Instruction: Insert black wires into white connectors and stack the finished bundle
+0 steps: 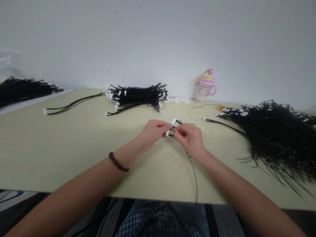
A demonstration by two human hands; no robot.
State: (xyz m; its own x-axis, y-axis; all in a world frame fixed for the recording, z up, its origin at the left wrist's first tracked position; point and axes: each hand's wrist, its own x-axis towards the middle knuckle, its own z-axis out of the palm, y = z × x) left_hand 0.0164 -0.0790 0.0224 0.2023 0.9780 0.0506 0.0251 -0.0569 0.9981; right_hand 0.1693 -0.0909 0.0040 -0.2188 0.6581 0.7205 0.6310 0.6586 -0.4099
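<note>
Over the middle of the pale green table (49, 148) my left hand (153, 133) pinches a small white connector (171, 127) between thumb and fingers. My right hand (189, 138) meets it from the right, fingers closed on thin black wires (194, 171) that trail down past the table's front edge. Both hands touch at the connector. A dark bead bracelet (118, 162) circles my left wrist.
A big loose heap of black wires (276, 135) lies at the right. A tidy bundle with white connectors (138, 96) sits at the back centre, a few separate leads (74, 104) to its left, another pile (22, 89) far left. A pink cup (206, 87) stands by the wall.
</note>
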